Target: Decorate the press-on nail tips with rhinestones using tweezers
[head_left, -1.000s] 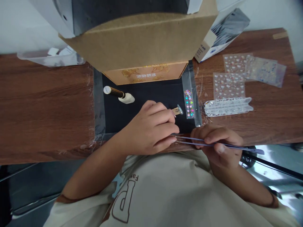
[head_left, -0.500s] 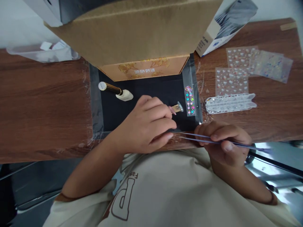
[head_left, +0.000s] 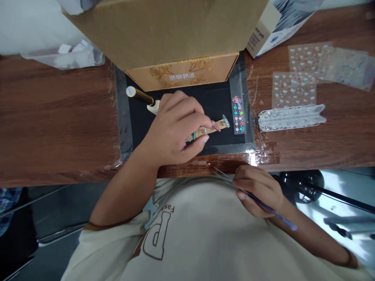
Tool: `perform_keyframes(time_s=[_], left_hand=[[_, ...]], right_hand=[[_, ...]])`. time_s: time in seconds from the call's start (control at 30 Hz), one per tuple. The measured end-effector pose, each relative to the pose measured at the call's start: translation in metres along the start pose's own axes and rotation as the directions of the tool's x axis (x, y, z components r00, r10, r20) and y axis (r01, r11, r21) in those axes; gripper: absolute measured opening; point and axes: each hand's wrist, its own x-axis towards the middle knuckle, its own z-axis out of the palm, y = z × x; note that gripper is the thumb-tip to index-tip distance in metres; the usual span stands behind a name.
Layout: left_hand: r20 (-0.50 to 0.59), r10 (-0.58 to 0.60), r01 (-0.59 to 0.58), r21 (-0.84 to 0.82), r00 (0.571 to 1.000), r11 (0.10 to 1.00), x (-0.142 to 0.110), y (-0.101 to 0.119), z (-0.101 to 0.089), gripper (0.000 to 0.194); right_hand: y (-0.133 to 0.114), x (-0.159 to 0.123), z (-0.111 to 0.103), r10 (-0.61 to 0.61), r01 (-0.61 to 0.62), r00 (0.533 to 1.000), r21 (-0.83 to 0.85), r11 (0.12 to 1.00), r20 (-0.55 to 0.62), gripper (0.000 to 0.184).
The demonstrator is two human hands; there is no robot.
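Observation:
My left hand (head_left: 178, 130) curls over a wooden strip with false nails (head_left: 198, 133) on the black mat (head_left: 213, 101), thumb and fingers closed on either side of it. A pink false nail (head_left: 215, 125) shows beyond my fingertips, and a pale glittery one (head_left: 225, 121) stands at the strip's right end. In my right hand (head_left: 259, 191) I grip a pair of tweezers (head_left: 224, 176), its points slightly apart by the table's front edge, with nothing visible between them. Behind my left hand lies a dark-handled, white-based nail polish bottle (head_left: 143, 97), partly hidden.
A sheet of colourful flower gems (head_left: 238, 115) lies on the mat's right side. Sticker sheets (head_left: 294, 89) and a clear plastic case (head_left: 291, 118) are farther right. A large cardboard box (head_left: 181, 76) blocks the back; a white tub (head_left: 64, 58) stands left, a pad box (head_left: 263, 37) right.
My right hand has moved left and nearer my body, and the tweezers now slant up to the left. My left hand has shifted over the strip, uncovering more of it.

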Motion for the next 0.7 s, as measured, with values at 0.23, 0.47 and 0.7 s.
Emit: perform_keyframes(time_s=[0.23, 0.47, 0.7], left_hand=[[0.003, -0.025, 0.025, 0.034, 1.000, 0.999, -0.0022, -0.0009, 0.0009, 0.008], [0.007, -0.030, 0.030, 0.031, 1.000, 0.999, -0.0011, 0.0019, -0.0023, 0.013], [0.016, -0.052, 0.052, 0.023, 0.998, 0.998, -0.0012, 0.0025, -0.0023, 0.014]], right_hand=[[0.0042, -0.0001, 0.0065, 0.007, -0.008, 1.000, -0.043, 0.999, -0.030, 0.014], [0.0032, 0.0067, 0.0060, 0.005, -0.006, 0.999, -0.051, 0.999, -0.035, 0.014], [0.0039, 0.0045, 0.0064, 0.020, -0.021, 1.000, -0.033, 0.999, -0.015, 0.015]])
